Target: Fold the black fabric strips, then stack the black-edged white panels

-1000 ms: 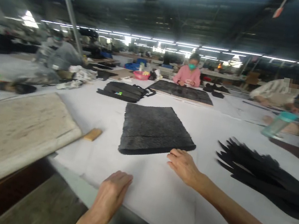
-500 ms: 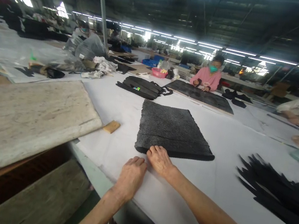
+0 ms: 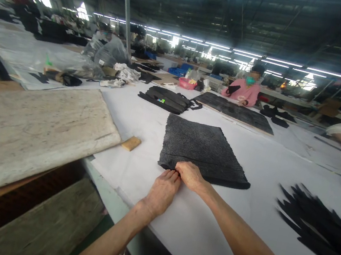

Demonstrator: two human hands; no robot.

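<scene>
Dark fabric panel [image 3: 203,144] lies flat, right of the tan block [image 3: 131,143], apparently placed so its near edge is reachable. Right hand [image 3: 189,174], curled, meets that edge; left hand [image 3: 163,192] sits beside it. Whether either grips cannot be told.

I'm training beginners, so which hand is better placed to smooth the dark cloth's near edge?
Probably the right hand: it overlaps the near edge of the dark cloth, while the left hand sits mostly over the white table.
</scene>
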